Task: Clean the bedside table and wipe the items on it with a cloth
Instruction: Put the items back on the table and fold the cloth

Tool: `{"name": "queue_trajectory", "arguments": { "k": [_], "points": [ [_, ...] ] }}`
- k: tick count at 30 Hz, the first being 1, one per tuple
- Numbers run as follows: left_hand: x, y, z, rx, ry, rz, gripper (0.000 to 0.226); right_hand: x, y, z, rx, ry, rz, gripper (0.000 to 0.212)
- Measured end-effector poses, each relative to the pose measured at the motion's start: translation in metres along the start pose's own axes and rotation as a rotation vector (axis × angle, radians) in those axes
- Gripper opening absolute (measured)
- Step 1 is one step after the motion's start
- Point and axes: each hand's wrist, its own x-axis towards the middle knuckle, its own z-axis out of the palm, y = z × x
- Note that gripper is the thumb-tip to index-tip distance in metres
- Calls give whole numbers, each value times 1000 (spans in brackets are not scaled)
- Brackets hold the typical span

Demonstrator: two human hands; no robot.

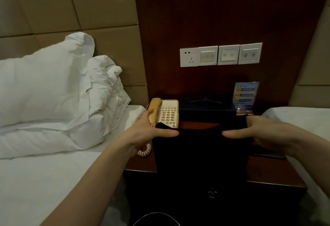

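Left hand and right hand each pinching a top corner of the dark cloth, stretched between them and hanging over the front of the surface, with phone, dark box and card behind.

Both hands hold dark cloth above table.
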Motion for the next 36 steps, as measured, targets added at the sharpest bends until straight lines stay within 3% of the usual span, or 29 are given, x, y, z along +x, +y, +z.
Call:
{"name": "queue_trajectory", "arguments": {
  "k": [2,5,9,11,14,19,21,23,25,28,33,34,36],
  "points": [
    [0,-2,-5,3,-66,81,99,0,3,-9,-27,-33,95,109],
    [-2,-2,-9,163,-69,125,52,-1,2,-17,-347,30,174,138],
    [-4,-5,-3,208,70,182,30,-7,-9,-14,-550,168,72,100],
    [-5,-5,-4,243,100,236,28,-13,-12,-12,-503,271,-111,82],
    [-11,-2,-10,326,53,292,38,-20,-11,-14,-563,250,-379,37],
    [-16,5,-12,252,48,395,10,-19,-7,-12,-700,198,-416,44],
    [-15,7,-12,213,38,404,16,-17,-6,-5,-612,223,-501,32],
    [-17,6,-13,6,-74,352,19,-16,-5,2,-384,184,-546,23],
    [-18,2,-12,-162,-149,263,19,-16,-3,7,-126,98,-522,30],
    [-18,-8,-9,-177,-152,167,18,-8,6,12,61,36,-436,37],
    [-20,-17,-6,-205,-193,31,15,8,31,6,47,-116,-147,101],
    [-22,-20,-5,-236,-207,-6,15,10,35,4,4,-143,-80,97],
    [-24,-27,-5,-329,-270,-98,14,9,40,5,-73,-240,7,64]
  ]
}}
